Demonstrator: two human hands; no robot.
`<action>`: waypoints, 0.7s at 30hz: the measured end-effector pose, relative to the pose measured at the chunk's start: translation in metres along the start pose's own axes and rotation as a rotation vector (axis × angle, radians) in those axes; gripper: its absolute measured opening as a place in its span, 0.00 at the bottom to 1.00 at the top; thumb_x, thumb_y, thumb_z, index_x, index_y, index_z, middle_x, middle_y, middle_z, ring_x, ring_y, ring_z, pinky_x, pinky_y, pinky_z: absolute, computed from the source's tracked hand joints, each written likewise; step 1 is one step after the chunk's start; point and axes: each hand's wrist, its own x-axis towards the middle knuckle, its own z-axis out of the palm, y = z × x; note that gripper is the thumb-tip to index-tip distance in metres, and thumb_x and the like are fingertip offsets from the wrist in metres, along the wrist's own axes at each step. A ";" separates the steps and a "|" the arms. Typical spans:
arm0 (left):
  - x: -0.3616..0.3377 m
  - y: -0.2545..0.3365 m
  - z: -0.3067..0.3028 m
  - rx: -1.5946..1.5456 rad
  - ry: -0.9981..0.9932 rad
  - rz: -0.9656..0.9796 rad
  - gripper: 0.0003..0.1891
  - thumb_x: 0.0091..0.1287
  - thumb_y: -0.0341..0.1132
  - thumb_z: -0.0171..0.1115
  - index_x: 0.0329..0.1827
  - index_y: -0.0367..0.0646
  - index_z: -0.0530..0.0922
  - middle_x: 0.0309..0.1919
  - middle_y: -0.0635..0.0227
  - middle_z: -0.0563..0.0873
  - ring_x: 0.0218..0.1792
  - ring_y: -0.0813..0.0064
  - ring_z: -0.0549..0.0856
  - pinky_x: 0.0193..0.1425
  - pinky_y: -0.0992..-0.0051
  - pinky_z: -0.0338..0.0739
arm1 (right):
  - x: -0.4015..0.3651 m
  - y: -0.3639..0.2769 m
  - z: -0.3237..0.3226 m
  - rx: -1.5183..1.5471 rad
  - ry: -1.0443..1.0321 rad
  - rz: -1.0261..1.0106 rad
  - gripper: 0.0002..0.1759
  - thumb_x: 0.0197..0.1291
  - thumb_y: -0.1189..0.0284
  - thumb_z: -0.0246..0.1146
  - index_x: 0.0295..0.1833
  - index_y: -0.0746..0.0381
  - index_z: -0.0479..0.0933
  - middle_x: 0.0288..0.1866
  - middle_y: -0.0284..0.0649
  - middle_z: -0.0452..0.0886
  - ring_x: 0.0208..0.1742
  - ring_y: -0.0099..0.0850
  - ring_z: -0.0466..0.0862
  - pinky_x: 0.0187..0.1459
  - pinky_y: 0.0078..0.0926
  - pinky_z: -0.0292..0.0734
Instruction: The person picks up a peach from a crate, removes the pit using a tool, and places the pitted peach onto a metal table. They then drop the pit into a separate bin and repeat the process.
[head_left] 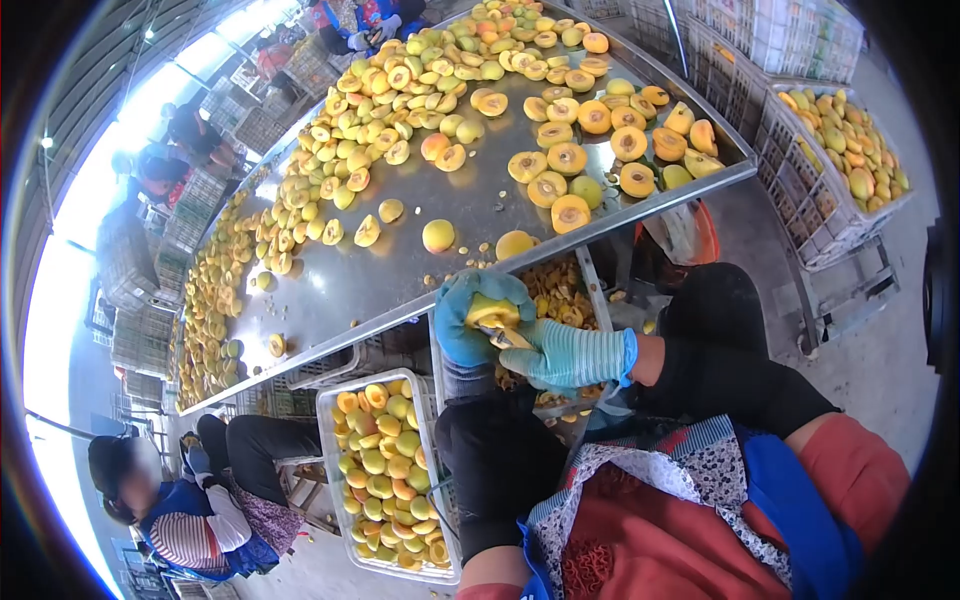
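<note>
PEACH LINE: A worker's left hand (468, 322), in a blue rubber-coated glove, has its fingers clamped around a round yellow peach (490, 310). The right hand (572, 355), in a teal ribbed knit glove, has its fingers closed on a small pale metal tool (499, 337). The tool's tip touches the fruit just beside the left fingertips, and the two gloves press against each other around it, so the peach sits between both sets of fingers.

The hands are held just off the near rim of a long shiny steel table (400, 270). Beyond the fingertips, its top carries scattered halved yellow-orange peaches (565, 160), many with their cut faces up.

Directly behind the knuckles, under the table's rim, lies a heap of brownish-yellow fruit scraps (560, 295).

Near the left wrist, on its outer side, stands a white plastic crate (365, 383) filled with whole yellow-green peaches. Well apart from the right hand, past its forearm, a white lattice crate (800, 190) holds more fruit.

Far out past the left elbow sits a co-worker in a striped top (190, 530).
</note>
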 end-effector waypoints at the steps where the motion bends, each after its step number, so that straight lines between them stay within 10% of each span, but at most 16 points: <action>1: 0.008 0.008 -0.003 0.384 -0.200 0.077 0.19 0.71 0.45 0.50 0.35 0.35 0.76 0.30 0.48 0.82 0.26 0.55 0.81 0.31 0.62 0.78 | 0.014 0.016 0.003 -0.263 0.157 -0.312 0.19 0.68 0.58 0.55 0.51 0.64 0.76 0.35 0.55 0.83 0.40 0.54 0.83 0.44 0.45 0.77; 7: 0.008 -0.007 0.021 -0.240 0.077 0.035 0.19 0.72 0.44 0.47 0.36 0.36 0.77 0.34 0.53 0.83 0.28 0.59 0.82 0.31 0.63 0.79 | -0.004 0.006 -0.002 -0.125 0.115 -0.111 0.19 0.68 0.59 0.54 0.50 0.63 0.77 0.38 0.56 0.82 0.41 0.54 0.83 0.46 0.47 0.77; 10: 0.014 0.009 0.022 -0.673 0.458 0.074 0.16 0.72 0.45 0.48 0.42 0.43 0.77 0.37 0.58 0.83 0.31 0.58 0.83 0.34 0.61 0.82 | 0.002 0.039 -0.008 -0.577 0.202 -0.385 0.20 0.67 0.58 0.54 0.49 0.63 0.79 0.38 0.56 0.82 0.40 0.54 0.83 0.43 0.49 0.77; 13: 0.015 0.021 -0.026 -0.425 0.455 0.326 0.16 0.72 0.45 0.48 0.46 0.45 0.79 0.40 0.61 0.86 0.39 0.65 0.86 0.39 0.63 0.84 | 0.007 0.046 -0.016 -0.891 0.231 0.017 0.21 0.63 0.55 0.56 0.47 0.62 0.79 0.37 0.55 0.83 0.39 0.52 0.84 0.41 0.49 0.79; 21: -0.096 0.139 -0.069 0.370 0.693 0.654 0.18 0.72 0.45 0.55 0.52 0.38 0.77 0.44 0.59 0.85 0.44 0.61 0.84 0.48 0.58 0.83 | 0.046 0.089 -0.009 -1.209 0.251 0.233 0.22 0.62 0.56 0.59 0.51 0.63 0.74 0.37 0.56 0.83 0.41 0.55 0.84 0.42 0.51 0.78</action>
